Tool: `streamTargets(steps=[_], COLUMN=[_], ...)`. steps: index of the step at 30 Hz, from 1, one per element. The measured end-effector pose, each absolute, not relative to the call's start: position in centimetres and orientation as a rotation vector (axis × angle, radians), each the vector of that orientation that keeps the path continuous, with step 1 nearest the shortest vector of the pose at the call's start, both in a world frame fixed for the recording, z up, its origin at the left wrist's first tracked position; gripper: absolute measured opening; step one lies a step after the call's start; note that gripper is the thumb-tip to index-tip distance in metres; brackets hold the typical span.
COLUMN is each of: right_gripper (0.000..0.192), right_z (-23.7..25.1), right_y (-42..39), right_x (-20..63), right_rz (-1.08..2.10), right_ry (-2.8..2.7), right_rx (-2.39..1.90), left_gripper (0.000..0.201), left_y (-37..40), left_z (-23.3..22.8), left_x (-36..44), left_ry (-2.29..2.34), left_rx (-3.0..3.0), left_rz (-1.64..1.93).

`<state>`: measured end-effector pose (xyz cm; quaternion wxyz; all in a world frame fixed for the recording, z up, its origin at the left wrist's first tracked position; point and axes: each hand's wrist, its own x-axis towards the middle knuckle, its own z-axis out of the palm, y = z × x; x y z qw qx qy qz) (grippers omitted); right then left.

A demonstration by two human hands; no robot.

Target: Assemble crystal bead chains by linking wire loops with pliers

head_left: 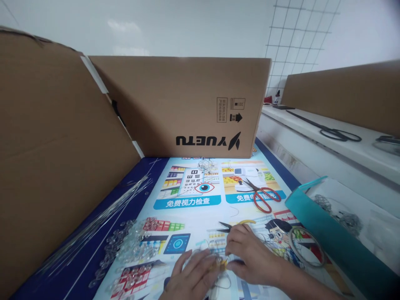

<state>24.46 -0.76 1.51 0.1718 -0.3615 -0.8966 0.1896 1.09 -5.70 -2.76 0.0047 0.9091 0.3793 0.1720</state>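
My left hand (193,276) lies low in the middle with its fingers bent over a looped thin wire piece (223,283), pressing or holding it. My right hand (251,255) comes in from the right, its fingers curled and thumb tip close to the left fingertips. A small yellow bit (223,264) shows between the two hands; its kind is hidden. What sits inside the right fingers cannot be made out. Just beyond the right knuckles lie pliers (225,227) with dark jaws and a yellow handle, partly covered by that hand.
Clear beads (137,243) are heaped at left, beside a bundle of straight wires (103,221). Red-handled scissors (262,198) lie ahead. At right are a wire coil (308,246) and a teal-edged box (331,221) holding wire tangles. Cardboard walls (175,100) stand behind and left.
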Motion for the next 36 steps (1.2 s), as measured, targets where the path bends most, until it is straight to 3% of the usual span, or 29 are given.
streamTargets(steps=[8,18,36], right_gripper=[0.011,0.017,0.022], right_z=[2.8,3.0,2.7], right_y=[-0.7,-1.0,-0.7], right_x=[24.8,24.8,24.2], right_rz=[0.460,0.177,0.225], right_ry=[-2.628,-2.749,-2.681], right_rx=[-0.985,-1.030,-1.126], left_gripper=[0.023,0.024,0.029], left_y=[-5.7,-5.4,-4.3], left_z=[-2.1,-1.4,-1.5], left_x=[1.6,1.4,0.6], left_ry=[1.116,1.047,0.816], left_rx=[2.850,2.821,2.670], left_rz=[0.509,0.472,0.478])
